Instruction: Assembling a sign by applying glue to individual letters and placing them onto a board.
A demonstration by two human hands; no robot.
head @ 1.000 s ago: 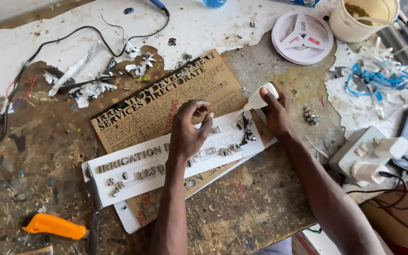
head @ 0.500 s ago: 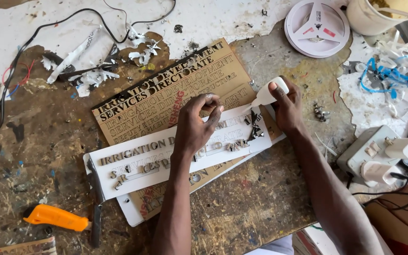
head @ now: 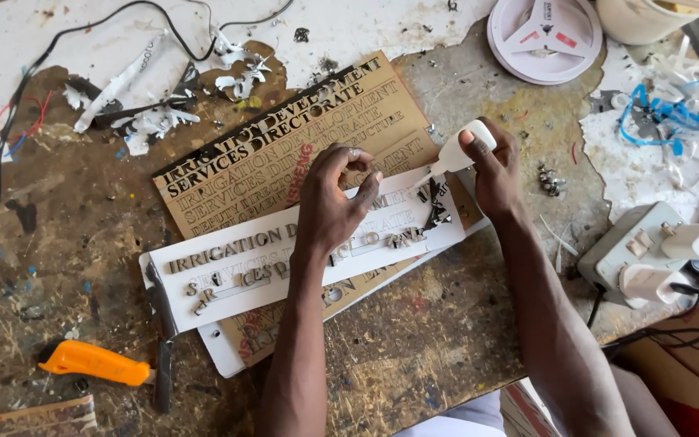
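Note:
A white sign strip (head: 244, 271) with small metallic cut-out letters lies across a brown lettered board (head: 285, 146) on the worn workbench. My left hand (head: 335, 198) hovers over the strip's middle, thumb and forefinger pinched on a small piece, too small to identify. My right hand (head: 495, 166) grips a small white glue bottle (head: 456, 150), nozzle pointing down-left toward the strip's right end. Loose dark letters (head: 434, 206) lie by the nozzle.
An orange utility knife (head: 95, 362) lies at the lower left beside a dark blade tool (head: 161, 324). A white tape reel (head: 544, 36) sits top right, blue-white scraps (head: 673, 113) beside it, a power strip with plugs (head: 657, 251) at right, and cables (head: 18, 105) at left.
Both hands stay over the sign. The view has shifted slightly; the left hand's fingers have curled into a tighter pinch near the strip's middle.

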